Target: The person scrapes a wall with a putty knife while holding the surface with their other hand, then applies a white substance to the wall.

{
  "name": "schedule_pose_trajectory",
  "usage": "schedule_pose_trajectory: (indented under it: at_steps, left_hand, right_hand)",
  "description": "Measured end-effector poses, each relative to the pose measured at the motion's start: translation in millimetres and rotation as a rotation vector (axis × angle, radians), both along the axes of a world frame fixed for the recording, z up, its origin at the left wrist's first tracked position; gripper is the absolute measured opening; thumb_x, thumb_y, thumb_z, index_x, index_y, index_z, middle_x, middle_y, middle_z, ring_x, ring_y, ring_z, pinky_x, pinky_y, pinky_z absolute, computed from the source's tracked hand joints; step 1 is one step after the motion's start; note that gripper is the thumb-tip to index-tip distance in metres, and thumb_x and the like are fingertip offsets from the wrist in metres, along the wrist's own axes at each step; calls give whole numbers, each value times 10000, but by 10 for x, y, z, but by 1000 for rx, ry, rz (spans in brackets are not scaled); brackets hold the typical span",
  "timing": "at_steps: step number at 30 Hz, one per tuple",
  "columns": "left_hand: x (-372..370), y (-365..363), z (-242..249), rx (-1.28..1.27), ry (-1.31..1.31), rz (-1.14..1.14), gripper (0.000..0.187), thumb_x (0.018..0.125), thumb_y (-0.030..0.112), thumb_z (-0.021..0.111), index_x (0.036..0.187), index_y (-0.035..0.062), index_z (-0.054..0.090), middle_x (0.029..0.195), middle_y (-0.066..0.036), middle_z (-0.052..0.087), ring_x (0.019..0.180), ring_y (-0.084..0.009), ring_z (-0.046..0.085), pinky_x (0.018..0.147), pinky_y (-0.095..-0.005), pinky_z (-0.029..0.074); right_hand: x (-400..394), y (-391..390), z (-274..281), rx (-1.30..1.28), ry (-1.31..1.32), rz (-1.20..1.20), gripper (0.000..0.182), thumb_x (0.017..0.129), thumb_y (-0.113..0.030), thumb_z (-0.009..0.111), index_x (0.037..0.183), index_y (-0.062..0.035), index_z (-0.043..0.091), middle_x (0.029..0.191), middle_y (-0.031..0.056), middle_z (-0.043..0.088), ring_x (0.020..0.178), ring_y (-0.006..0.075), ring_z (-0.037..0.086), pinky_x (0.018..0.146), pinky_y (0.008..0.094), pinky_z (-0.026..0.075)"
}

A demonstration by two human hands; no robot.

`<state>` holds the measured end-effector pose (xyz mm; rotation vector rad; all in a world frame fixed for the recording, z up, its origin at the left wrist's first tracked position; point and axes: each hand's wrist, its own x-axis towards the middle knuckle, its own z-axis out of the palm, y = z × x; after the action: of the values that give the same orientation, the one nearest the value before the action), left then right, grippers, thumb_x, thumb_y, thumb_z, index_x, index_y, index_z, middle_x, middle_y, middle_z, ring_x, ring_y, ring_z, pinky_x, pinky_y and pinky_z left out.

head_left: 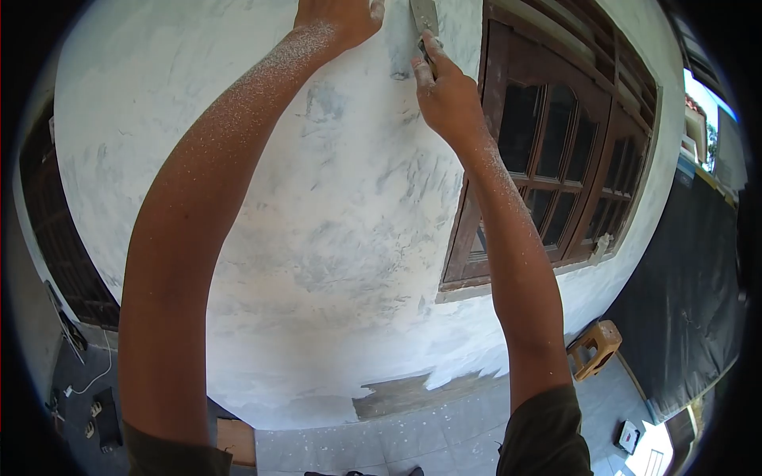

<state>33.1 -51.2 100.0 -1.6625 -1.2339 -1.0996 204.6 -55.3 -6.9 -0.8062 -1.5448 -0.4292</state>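
Both my arms reach up against a white, grey-smudged wall (317, 214). My right hand (448, 91) is closed round the handle of a putty knife (425, 14), whose flat metal blade points up at the wall near the top edge. My left hand (341, 20) is at the top of the view, partly cut off; its fingers are mostly out of sight, so what it holds cannot be seen. White dust speckles both forearms and the fingers of my right hand.
A brown wooden window (548, 151) is right of my right hand. Lower down are a yellowish stool (597, 349), a dark sheet (675, 285) and grey floor tiles (468, 428). A bare grey patch (397, 397) marks the wall's base. Sandals (92, 419) lie at lower left.
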Motion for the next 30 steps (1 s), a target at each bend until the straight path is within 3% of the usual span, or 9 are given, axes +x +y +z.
schedule_pose_trajectory:
  at_steps: [2, 3, 7, 9, 15, 19, 25, 30]
  left_hand:
    - [-159, 281, -55, 376, 271, -146, 345, 953, 273, 616, 1155, -1, 673, 1158, -201, 659, 1137, -350, 602, 943, -475, 504]
    - [-254, 548, -58, 577, 423, -219, 391, 964, 281, 610, 1236, 4, 658, 1305, -201, 616, 1285, -350, 524, 1076, -492, 438]
    - [-247, 661, -223, 551, 417, -204, 489, 975, 302, 597, 1375, 23, 597, 1478, -209, 522, 1418, -351, 437, 1205, -516, 315]
    - [-243, 688, -217, 448, 388, -118, 573, 1006, 357, 549, 1489, 51, 506, 1614, -191, 385, 1532, -325, 296, 1276, -510, 182]
    - [-233, 724, -215, 417, 388, -49, 642, 1038, 431, 473, 1568, 75, 403, 1669, -156, 300, 1573, -296, 204, 1293, -499, 123]
    - [-217, 719, -235, 427, 387, -34, 650, 1040, 437, 463, 1578, 80, 383, 1670, -152, 301, 1574, -289, 199, 1296, -496, 111]
    - [-226, 766, -222, 479, 396, -4, 664, 1037, 457, 451, 1575, 74, 382, 1671, -145, 302, 1575, -284, 197, 1296, -498, 108]
    - [-217, 712, -236, 423, 376, -24, 658, 1035, 452, 458, 1568, 71, 394, 1673, -143, 299, 1572, -285, 208, 1294, -511, 112]
  right_hand:
    - [21, -33, 10, -15, -45, -86, 516, 1001, -204, 536, 1501, -81, 511, 1021, 274, 733, 959, 450, 719, 886, 516, 562]
    - [48, -60, 15, 20, -39, -106, 470, 1011, -213, 537, 1463, -85, 558, 1023, 261, 738, 949, 441, 724, 879, 513, 569]
    - [38, -141, -86, 61, 34, -83, 363, 1026, -240, 554, 1320, -74, 689, 1000, 245, 746, 909, 424, 737, 860, 512, 585]
    - [-3, -110, -136, 60, 44, -128, 351, 1023, -241, 562, 1298, -74, 704, 998, 241, 749, 906, 424, 738, 859, 507, 588]
    - [-113, -145, 130, 45, 29, -233, 336, 1021, -243, 575, 1281, -91, 722, 1005, 226, 757, 925, 410, 745, 855, 495, 600]
    - [-108, -249, -131, -12, -1, -312, 331, 1017, -235, 573, 1275, -100, 729, 1011, 215, 760, 931, 395, 750, 855, 498, 604]
    - [-41, -257, 191, 21, -71, -313, 322, 1004, -218, 594, 1276, -114, 731, 1000, 208, 764, 897, 382, 757, 854, 489, 609]
    - [-36, -329, -109, -13, -53, -305, 314, 1001, -206, 594, 1261, -104, 737, 987, 223, 760, 894, 389, 756, 861, 496, 608]
